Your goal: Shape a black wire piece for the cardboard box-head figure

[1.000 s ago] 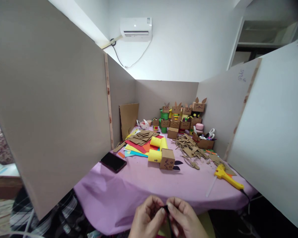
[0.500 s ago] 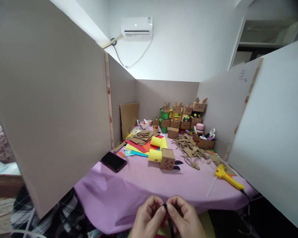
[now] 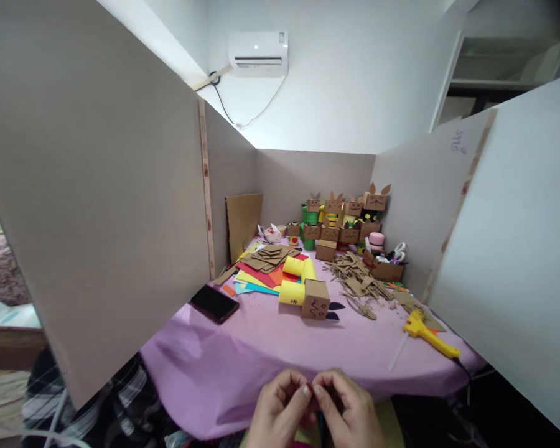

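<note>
My left hand [image 3: 282, 407] and my right hand [image 3: 348, 407] are together at the bottom of the view, in front of the table's near edge. Both are closed in a pinch, thumbs and fingertips nearly meeting. A narrow dark strip [image 3: 322, 428] shows below the fingertips, between the palms; most of it is hidden and its material is unclear. On the table beyond lies a cardboard box head [image 3: 315, 300] with a drawn face and dark ears, joined to a yellow paper tube [image 3: 291, 292]. Another yellow piece [image 3: 303, 267] lies behind it.
A yellow glue gun [image 3: 429, 336] lies at the right, a phone [image 3: 214, 304] at the left. Cardboard scraps [image 3: 357, 277], coloured paper [image 3: 256, 281] and several finished box-headed figures [image 3: 331, 214] stand or lie farther back. Panels [image 3: 135, 186] enclose the sides.
The black piece that showed at my fingertips is now covered, and less of the dark strip below is visible. My fingers have shifted slightly. Things on the table have stayed put.
</note>
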